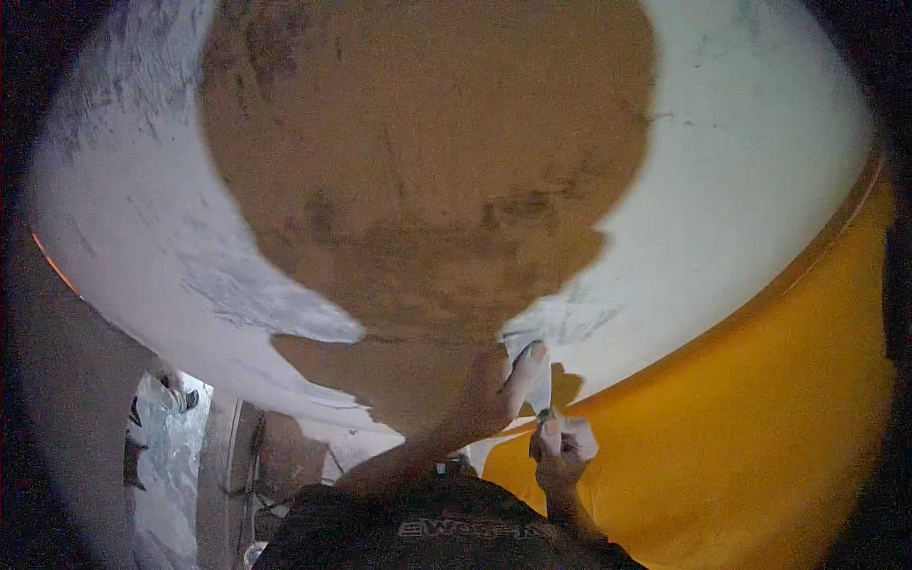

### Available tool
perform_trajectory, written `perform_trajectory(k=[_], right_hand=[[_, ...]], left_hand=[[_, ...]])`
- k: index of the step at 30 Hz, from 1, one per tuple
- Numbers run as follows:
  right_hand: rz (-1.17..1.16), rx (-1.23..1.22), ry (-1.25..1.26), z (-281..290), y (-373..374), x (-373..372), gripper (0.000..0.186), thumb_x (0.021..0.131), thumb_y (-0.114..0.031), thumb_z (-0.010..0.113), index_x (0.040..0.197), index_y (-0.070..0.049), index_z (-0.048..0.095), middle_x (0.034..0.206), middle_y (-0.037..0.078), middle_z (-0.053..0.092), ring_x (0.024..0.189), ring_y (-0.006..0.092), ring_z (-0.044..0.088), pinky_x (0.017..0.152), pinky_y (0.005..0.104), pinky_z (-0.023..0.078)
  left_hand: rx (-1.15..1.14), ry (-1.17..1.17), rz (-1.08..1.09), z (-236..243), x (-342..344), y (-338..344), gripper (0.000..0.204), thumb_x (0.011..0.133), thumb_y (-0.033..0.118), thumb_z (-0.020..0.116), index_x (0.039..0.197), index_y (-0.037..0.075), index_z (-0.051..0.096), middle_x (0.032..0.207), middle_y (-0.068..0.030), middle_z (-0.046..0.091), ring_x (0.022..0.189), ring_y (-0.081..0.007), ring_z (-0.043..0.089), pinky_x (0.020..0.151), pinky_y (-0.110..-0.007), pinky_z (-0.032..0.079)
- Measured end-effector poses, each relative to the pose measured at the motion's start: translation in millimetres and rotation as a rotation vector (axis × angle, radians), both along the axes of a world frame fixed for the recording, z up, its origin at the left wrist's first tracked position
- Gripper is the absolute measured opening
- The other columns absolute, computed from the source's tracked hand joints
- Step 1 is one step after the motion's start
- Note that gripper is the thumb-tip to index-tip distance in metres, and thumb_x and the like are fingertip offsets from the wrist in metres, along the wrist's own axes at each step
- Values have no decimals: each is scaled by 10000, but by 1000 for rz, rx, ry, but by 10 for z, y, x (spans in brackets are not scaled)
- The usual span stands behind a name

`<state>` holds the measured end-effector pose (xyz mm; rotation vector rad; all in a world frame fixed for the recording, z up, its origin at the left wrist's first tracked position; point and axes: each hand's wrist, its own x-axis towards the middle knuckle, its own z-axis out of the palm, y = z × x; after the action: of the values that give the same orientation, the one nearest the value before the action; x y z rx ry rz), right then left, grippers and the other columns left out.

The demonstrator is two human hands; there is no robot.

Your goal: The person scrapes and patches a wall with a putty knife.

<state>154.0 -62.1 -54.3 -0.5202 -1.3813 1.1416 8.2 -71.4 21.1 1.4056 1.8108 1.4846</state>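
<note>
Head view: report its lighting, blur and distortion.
Head view: dim, grainy, corners black; head view: the orange surface's upper edge looks bowed; head view: left hand and right hand look soft; head view: whether the big brown patch is shadow or colour, I cannot tell.

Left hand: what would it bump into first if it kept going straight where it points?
Your left hand would probably meet the white surface just past its fingers, though depth is unclear.

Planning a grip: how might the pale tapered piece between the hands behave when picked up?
The pale tapered piece looks thin, so probably light. Its edges look fairly straight, suggesting some stiffness. Wider near the left hand, it may tip that way.
</note>
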Motion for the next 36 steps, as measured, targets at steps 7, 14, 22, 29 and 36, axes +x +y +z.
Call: perform_trajectory(k=[7, 14, 22, 29, 36], right_hand=[[-52, -10, -194, 65, 244, -220, 165, 878, -154, 547, 791, -31, 479, 514, 31, 466, 405, 84, 414, 371, 243, 337], [-37, -9, -201, 108, 218, -207, 199, 873, -163, 547, 763, -15, 472, 515, 35, 468, 408, 92, 423, 372, 247, 341], [-168, -144, -92, -8, 113, -284, 193, 871, -152, 554, 739, -26, 491, 513, 21, 461, 402, 70, 412, 366, 233, 325], [-131, -165, 101, -72, -8, -440, 211, 884, -161, 543, 733, -30, 475, 511, 20, 448, 397, 69, 400, 353, 234, 304], [-166, -65, 30, -226, -22, -452, 154, 909, -178, 510, 876, -35, 460, 519, 25, 436, 389, 78, 402, 342, 234, 321]], left_hand=[[-61, -359, -215, 66, -313, 237, 311, 913, 325, 455, 940, 38, 571, 803, -56, 571, 770, -147, 532, 698, -326, 420], [151, -244, -174, -8, -260, 306, 242, 924, 237, 442, 968, 35, 567, 920, -61, 585, 880, -170, 541, 779, -313, 409], [163, -164, -249, 47, -225, 219, 298, 935, 207, 435, 757, -3, 550, 591, -63, 498, 555, -119, 480, 496, -297, 362], [-21, -245, -277, 77, -190, 169, 404, 936, 287, 448, 656, 7, 526, 524, -23, 439, 502, -91, 398, 464, -295, 322], [-3, -243, -259, -141, -147, 165, 413, 942, 347, 413, 688, 45, 533, 557, 25, 472, 516, -73, 419, 478, -270, 342]])
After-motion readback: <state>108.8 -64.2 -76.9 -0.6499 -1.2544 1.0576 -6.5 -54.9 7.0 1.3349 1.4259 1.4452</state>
